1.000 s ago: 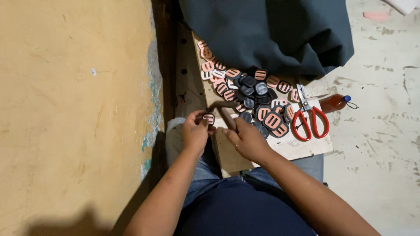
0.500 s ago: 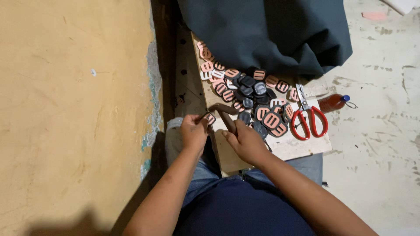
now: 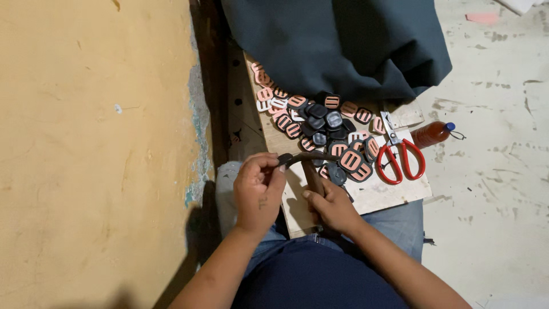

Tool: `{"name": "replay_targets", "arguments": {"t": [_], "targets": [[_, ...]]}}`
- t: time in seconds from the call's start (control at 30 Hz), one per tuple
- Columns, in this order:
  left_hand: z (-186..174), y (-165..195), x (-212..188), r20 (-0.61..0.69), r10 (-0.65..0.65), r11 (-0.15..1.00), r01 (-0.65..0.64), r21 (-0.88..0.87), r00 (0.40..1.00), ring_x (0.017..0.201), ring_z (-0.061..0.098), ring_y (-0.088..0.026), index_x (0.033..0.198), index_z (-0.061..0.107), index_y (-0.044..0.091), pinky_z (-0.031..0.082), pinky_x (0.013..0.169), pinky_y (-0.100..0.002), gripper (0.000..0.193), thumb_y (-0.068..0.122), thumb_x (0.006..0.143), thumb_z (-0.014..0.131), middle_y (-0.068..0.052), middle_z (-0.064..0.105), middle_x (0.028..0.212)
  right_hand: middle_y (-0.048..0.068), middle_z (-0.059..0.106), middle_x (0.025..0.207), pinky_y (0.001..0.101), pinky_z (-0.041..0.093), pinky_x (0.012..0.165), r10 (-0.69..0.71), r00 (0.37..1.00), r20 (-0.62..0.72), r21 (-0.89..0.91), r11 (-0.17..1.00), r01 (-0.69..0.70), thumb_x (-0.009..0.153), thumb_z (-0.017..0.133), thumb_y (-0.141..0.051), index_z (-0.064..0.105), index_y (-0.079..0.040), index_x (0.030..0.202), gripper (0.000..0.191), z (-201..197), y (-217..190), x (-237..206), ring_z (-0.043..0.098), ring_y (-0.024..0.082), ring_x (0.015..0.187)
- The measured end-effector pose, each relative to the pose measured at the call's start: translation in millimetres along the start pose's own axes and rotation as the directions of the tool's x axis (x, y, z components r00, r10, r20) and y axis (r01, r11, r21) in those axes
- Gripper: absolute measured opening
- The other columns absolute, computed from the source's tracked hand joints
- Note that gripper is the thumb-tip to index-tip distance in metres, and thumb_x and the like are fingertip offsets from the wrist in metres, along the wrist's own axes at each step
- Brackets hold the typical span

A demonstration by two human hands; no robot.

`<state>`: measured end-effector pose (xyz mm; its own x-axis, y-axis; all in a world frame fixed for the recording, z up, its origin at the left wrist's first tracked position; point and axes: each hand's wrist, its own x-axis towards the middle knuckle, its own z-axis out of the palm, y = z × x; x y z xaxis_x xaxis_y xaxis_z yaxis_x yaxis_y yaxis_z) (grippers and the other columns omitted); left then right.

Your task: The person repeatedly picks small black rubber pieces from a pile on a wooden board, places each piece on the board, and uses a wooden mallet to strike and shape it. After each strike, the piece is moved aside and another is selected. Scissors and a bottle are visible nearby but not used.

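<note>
The left hand (image 3: 258, 191) pinches a small dark piece (image 3: 284, 158) between thumb and fingers, just over the near edge of the board (image 3: 377, 197). The right hand (image 3: 331, 206) is closed round the handle of a dark tool (image 3: 311, 169) whose head meets that piece — whether it is a hammer or pliers cannot be told. A heap of buckles (image 3: 326, 129), pink and dark, lies on the board beside red scissors (image 3: 400, 157) — judging by that heap, much of the work looks left; no finished lot shows apart from it.
</note>
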<state>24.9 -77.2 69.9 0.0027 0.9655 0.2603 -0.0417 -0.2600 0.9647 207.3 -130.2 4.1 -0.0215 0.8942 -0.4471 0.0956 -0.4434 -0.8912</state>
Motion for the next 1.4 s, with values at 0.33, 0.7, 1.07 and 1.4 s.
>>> {"name": "replay_targets", "arguments": {"t": [0.33,0.7,1.07,1.4], "targets": [[0.3,47.4,-4.3,0.130,0.195,0.945,-0.222,0.241,0.972,0.102,0.068,-0.014,0.103,0.061,0.001,0.057,0.088,-0.026,0.022,-0.008,0.085,0.070,-0.011,0.065,0.122,0.003,0.061,0.069,0.0296,0.051,0.048,0.024,0.999,-0.038,0.120,0.993,-0.020,0.091,0.068,-0.022,0.060,-0.005,0.114,0.030,1.0,-0.7,-3.8,0.059,0.011,0.053],[12.1,26.5,-14.1,0.081,-0.220,0.968,0.228,-0.107,0.972,0.099,0.067,-0.012,0.122,0.051,-0.003,0.057,0.084,-0.025,0.036,-0.010,0.090,0.066,-0.010,0.065,0.116,0.004,0.061,0.070,0.0298,0.049,0.047,-0.010,1.000,-0.021,0.152,0.988,0.013,0.092,0.066,-0.023,0.059,-0.003,0.111,0.029,-0.4,3.8,-5.0,0.058,0.013,0.051],[16.4,-44.4,41.5,0.006,-0.268,0.958,0.266,0.109,0.963,0.082,0.065,-0.008,0.113,0.067,-0.005,0.053,0.074,-0.022,0.023,0.007,0.094,0.069,-0.004,0.070,0.094,0.007,0.064,0.069,0.0305,0.053,0.049,-0.126,0.987,-0.099,0.157,0.978,0.141,0.095,0.065,-0.021,0.057,-0.002,0.101,0.022,2.8,15.4,-8.9,0.063,0.014,0.053],[72.3,-44.9,78.7,0.192,-0.352,0.922,0.375,-0.101,0.916,0.081,0.066,-0.010,0.122,0.059,-0.001,0.055,0.073,-0.024,0.024,0.007,0.099,0.056,-0.006,0.071,0.094,0.006,0.062,0.072,0.0313,0.053,0.049,-0.099,0.992,-0.078,0.192,0.975,0.113,0.093,0.066,-0.021,0.055,-0.002,0.102,0.024,0.1,13.3,-8.4,0.062,0.014,0.053]]}}
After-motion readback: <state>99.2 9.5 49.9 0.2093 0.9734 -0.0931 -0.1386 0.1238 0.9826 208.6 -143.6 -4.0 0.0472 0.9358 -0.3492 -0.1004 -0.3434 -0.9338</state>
